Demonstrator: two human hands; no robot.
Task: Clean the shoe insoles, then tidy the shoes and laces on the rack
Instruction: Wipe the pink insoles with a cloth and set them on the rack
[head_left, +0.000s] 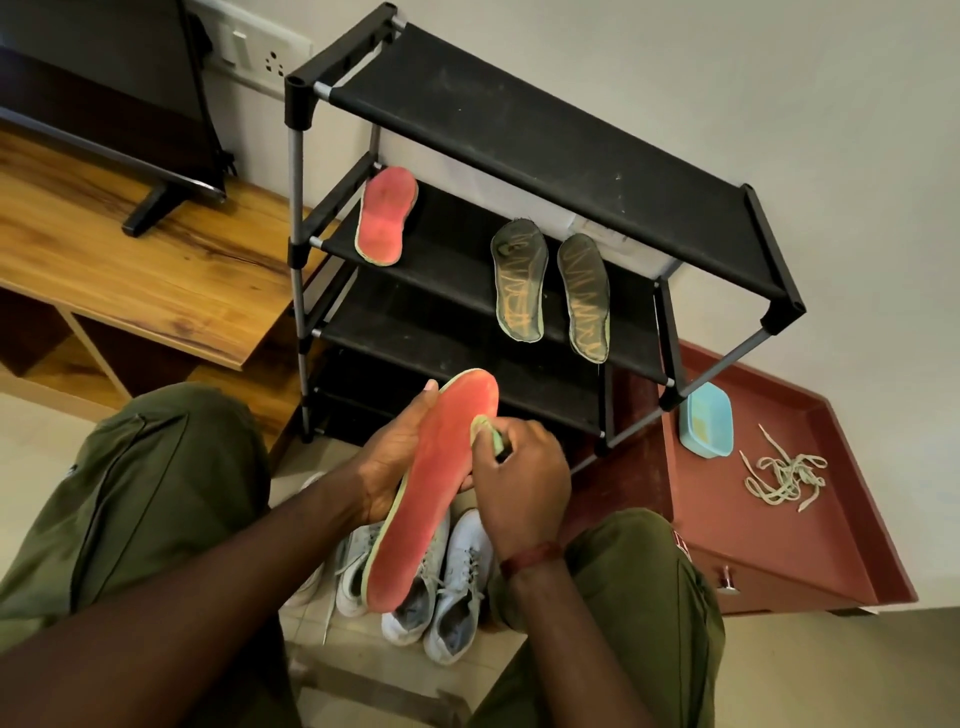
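Note:
My left hand (395, 457) holds a red insole (431, 499) from underneath, tilted with its toe end up toward the rack. My right hand (519, 478) presses a small green sponge (491, 434) against the insole's right edge near the toe. A second red insole (385, 215) leans on the black shoe rack (519, 135) at the left of the second shelf. Two dark insoles (519, 280) (584, 296) with yellow-green squiggles lie side by side on that shelf. White sneakers (441, 587) stand on the floor below my hands. Loose pale laces (784, 475) lie tangled on the red tray-like surface (753, 525).
A light blue plastic tub (705, 420) sits on the red surface beside the rack's right leg. A wooden TV unit (130, 244) with a television (104, 93) stands to the left. My knees in olive trousers frame the shoes on both sides.

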